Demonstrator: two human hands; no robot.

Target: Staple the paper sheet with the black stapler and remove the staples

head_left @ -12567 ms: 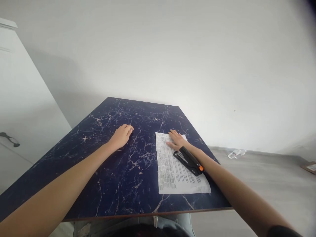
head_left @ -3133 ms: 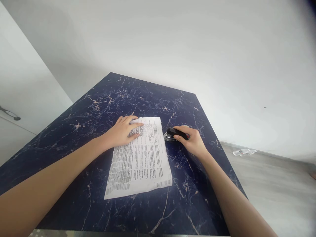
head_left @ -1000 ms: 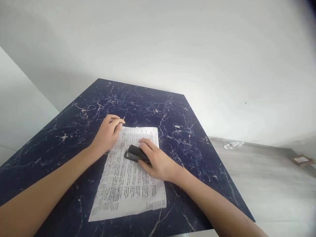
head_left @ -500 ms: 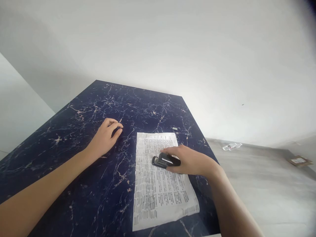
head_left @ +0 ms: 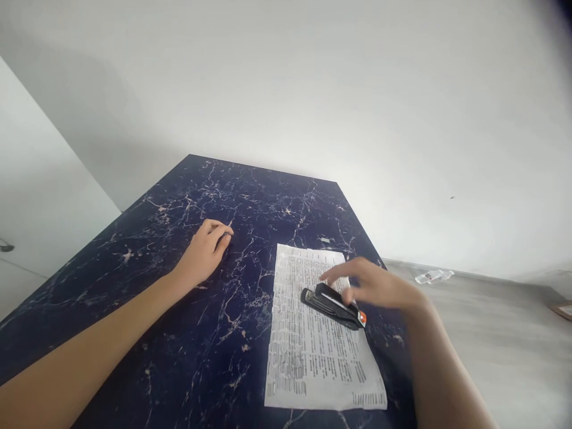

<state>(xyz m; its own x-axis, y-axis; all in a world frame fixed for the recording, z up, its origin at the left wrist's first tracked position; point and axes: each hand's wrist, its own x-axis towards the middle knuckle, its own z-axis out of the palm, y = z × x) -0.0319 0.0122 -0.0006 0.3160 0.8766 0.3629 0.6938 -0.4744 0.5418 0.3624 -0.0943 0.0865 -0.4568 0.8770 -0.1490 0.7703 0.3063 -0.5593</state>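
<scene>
A printed paper sheet (head_left: 313,339) lies on the right side of the dark blue marble table (head_left: 179,310). A black stapler with an orange tip (head_left: 333,305) rests on the sheet's upper right. My right hand (head_left: 379,286) hovers just above and right of the stapler, blurred, fingers stretched out and apart, holding nothing. My left hand (head_left: 203,256) rests on the bare tabletop to the left of the sheet, fingers loosely curled, holding nothing.
A small pale scrap (head_left: 325,240) lies on the table beyond the sheet. The table's right edge is close to the paper. On the grey floor lie a clear plastic wrapper (head_left: 431,276) and a cardboard piece (head_left: 563,310). A white cabinet (head_left: 36,214) stands left.
The sheet with the stapler on it has slid from the table's middle to the right. My right hand has let go of the stapler and lifted off. My left hand left the paper.
</scene>
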